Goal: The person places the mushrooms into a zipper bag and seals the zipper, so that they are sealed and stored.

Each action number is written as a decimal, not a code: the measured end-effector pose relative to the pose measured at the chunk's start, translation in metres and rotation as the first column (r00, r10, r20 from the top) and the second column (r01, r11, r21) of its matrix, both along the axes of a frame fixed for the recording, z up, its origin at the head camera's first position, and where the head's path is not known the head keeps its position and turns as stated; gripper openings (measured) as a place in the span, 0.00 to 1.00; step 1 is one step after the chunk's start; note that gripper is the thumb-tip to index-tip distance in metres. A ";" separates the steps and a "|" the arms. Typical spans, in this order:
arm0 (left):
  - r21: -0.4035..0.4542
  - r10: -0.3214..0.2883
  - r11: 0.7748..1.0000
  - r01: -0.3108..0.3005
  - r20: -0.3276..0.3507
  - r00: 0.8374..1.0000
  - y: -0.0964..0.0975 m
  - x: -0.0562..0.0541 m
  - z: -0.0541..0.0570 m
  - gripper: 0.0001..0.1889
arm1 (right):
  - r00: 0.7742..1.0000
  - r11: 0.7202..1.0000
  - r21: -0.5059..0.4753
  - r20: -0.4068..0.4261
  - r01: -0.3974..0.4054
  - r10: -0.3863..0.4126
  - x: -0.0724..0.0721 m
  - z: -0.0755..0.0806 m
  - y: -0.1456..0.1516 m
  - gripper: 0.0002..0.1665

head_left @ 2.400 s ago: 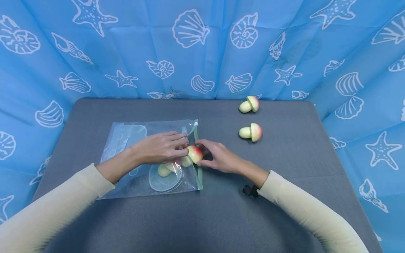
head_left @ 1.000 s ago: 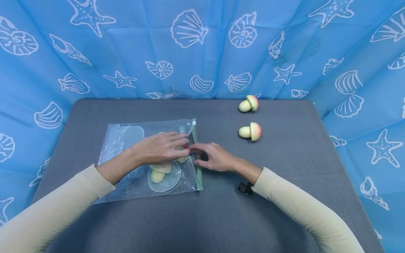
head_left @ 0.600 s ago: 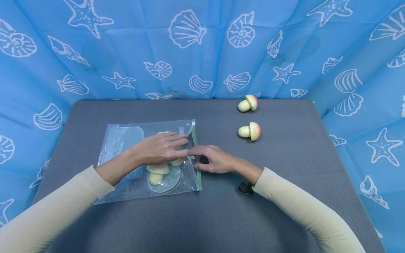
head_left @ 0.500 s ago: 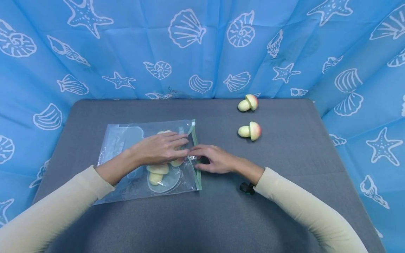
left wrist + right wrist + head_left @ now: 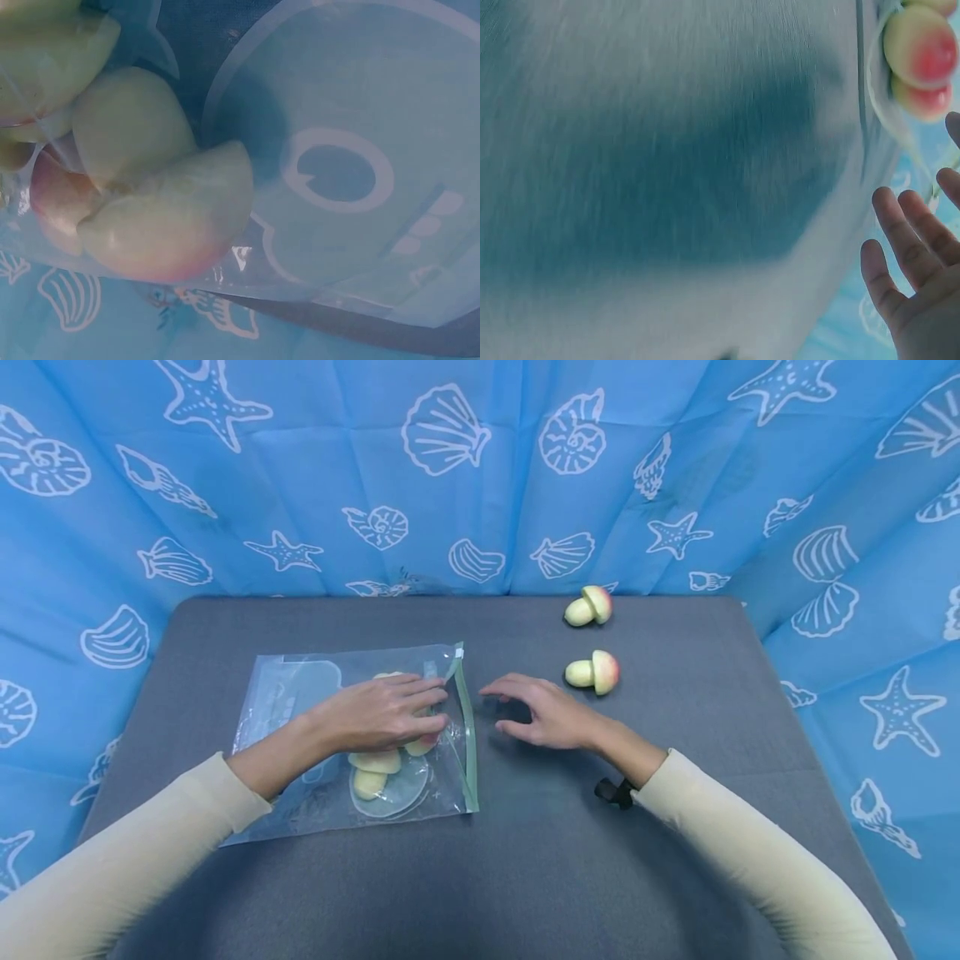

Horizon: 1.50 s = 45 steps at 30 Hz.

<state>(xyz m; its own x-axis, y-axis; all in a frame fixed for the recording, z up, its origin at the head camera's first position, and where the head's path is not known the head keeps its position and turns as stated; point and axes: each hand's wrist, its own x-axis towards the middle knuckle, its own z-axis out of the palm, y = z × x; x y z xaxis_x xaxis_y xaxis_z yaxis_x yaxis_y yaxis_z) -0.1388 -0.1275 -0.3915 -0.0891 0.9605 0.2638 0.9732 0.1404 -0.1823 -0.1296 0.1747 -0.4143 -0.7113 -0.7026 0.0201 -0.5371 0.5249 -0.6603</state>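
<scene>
A clear zip bag [image 5: 300,802] with a pale green strip along its mouth lies flat on the left half of the table. Several toy mushrooms [image 5: 375,762], cream with red-tinged caps, are inside; the left wrist view shows a mushroom [image 5: 172,214] close up through the film. My left hand [image 5: 386,710] lies over the bag and grips its upper film near the mouth, hiding some of the contents. To the right of the mouth, my right hand [image 5: 546,712] hovers with nothing in it, fingers spread in the right wrist view.
Two more toy mushrooms lie at the back right: one mushroom [image 5: 592,672] nearer, another mushroom [image 5: 589,607] by the far edge. The grey table [image 5: 525,877] meets a blue shell-print curtain [image 5: 510,468] behind. A black wrist device [image 5: 615,793] hangs under my right wrist.
My right hand pushed a toy mushroom in through the bag's mouth, let go and drew back to the right. The left hand stays on the bag.
</scene>
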 end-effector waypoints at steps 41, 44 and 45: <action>0.040 -0.012 0.999 0.013 -0.014 1.000 -0.002 0.000 -0.004 0.07 | 0.862 0.860 -0.107 -0.042 0.499 -0.505 -0.030 0.018 0.113 0.56; 0.040 -0.012 0.999 0.013 -0.017 1.000 -0.001 0.000 -0.004 0.07 | 0.862 0.860 -0.100 -0.037 0.501 -0.506 -0.029 0.011 0.118 0.56; 0.039 -0.012 0.999 0.013 -0.018 1.000 -0.001 0.000 -0.005 0.07 | 0.863 0.861 -0.098 -0.034 0.500 -0.505 -0.028 0.009 0.119 0.56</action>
<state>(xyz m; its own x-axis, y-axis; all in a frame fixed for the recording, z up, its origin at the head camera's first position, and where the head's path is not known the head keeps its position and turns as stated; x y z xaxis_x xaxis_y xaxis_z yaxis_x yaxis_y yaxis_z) -0.1385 -0.1289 -0.3962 -0.0723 0.9504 0.3024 0.9716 0.1357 -0.1940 -0.1580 0.2936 -0.4052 -0.9631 -0.2444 0.1129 -0.2530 0.6783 -0.6898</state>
